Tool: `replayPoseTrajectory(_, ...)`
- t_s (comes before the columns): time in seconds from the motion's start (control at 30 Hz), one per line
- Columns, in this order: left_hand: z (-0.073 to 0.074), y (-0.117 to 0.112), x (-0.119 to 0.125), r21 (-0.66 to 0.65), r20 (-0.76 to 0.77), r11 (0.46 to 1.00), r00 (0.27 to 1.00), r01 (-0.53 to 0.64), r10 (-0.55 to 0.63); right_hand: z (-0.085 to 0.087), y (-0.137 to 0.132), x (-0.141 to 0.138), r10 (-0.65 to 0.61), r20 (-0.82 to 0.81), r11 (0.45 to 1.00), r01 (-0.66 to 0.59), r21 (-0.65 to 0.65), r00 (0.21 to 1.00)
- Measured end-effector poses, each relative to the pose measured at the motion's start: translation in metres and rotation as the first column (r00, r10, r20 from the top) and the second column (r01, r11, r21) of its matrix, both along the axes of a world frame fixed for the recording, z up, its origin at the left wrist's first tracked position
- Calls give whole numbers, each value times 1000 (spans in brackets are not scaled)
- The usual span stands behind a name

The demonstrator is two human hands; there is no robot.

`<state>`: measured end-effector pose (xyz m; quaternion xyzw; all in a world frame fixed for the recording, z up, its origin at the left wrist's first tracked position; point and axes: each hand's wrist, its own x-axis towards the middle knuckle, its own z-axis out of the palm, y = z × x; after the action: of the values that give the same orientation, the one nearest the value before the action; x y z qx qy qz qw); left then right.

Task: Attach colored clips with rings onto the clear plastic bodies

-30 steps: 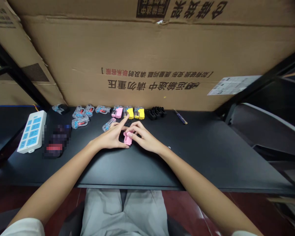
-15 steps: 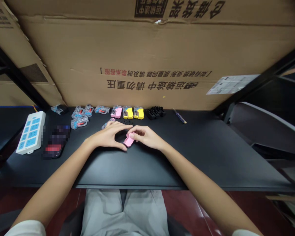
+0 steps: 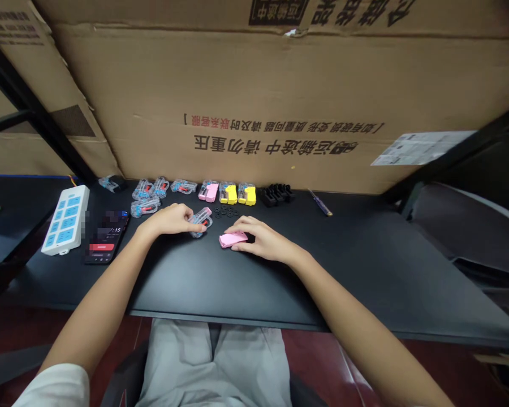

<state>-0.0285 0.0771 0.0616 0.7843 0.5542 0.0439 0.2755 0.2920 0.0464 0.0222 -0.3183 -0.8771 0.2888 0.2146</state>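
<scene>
My left hand (image 3: 172, 219) is closed on a small clear plastic toy gun (image 3: 201, 221) with a pink end and red and blue parts inside. To its right, my right hand (image 3: 258, 237) grips a pink plastic piece (image 3: 229, 239) between thumb and fingers, low over the black table (image 3: 220, 282). Several small black rings (image 3: 225, 211) lie just beyond, between the two hands. Behind them stands a pink toy gun (image 3: 208, 191) beside two yellow ones (image 3: 229, 193).
Several clear toy guns (image 3: 146, 207) lie at the back left. A phone (image 3: 106, 237) and a white power strip (image 3: 66, 220) sit farther left. Black plastic parts (image 3: 275, 194) and a screwdriver (image 3: 320, 203) lie toward the back right. A cardboard sheet (image 3: 254, 85) walls off the rear.
My left hand has moved away from the pink piece and taken hold of the clear toy gun. The pink piece stays in my right hand, now turned flatter. The view has shifted slightly.
</scene>
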Motion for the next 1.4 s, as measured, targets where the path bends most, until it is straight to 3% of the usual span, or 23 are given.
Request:
replayPoseTrajectory(0.13, 9, 0, -5, -157, 143, 982, 987, 101, -78, 2, -2, -4, -34, -59, 999, 32, -35, 998)
replayPoseTrajectory(0.23, 10, 1, -3, -66, 408, 993, 911, 95, -60, 1, -4, -10, -174, -231, 969, 125, -215, 957)
replayPoseTrajectory(0.33, 1, -1, 12, 79, 589, 995, 808, -54, -3, -6, -1, -18, -343, -408, 856, 102, -507, 846)
replayPoseTrajectory(0.43, -16, -5, 33, -13, 665, 999, 745, -48, 44, -14, 2, -27, -462, -482, 730, 11, -683, 744)
replayPoseTrajectory(0.5, -28, -8, 45, -88, 721, 996, 690, 7, 59, -15, 2, -31, -536, -511, 676, -21, -737, 672)
replayPoseTrajectory(0.6, -43, -10, 58, -175, 823, 982, 558, 71, 106, -13, -1, -36, -590, -545, 668, -18, -744, 596)
replayPoseTrajectory(0.7, -54, -7, 62, -263, 879, 961, 434, 90, 200, -10, -4, -37, -598, -537, 707, 75, -703, 595)
replayPoseTrajectory(0.77, -59, -4, 60, -298, 886, 950, 398, 93, 239, -10, -5, -37, -615, -521, 719, 149, -679, 593)
replayPoseTrajectory(0.97, -62, -1, 54, -273, 881, 953, 433, 135, 191, -13, -2, -38, -650, -532, 709, 183, -681, 543)
replayPoseTrajectory(1.17, -63, -2, 56, -230, 877, 962, 461, 149, 138, -13, -3, -37, -572, -562, 784, 197, -589, 597)
replayPoseTrajectory(1.4, -60, -3, 57, -190, 865, 972, 492, 141, 98, -23, 1, -36, -604, -536, 752, 199, -628, 591)
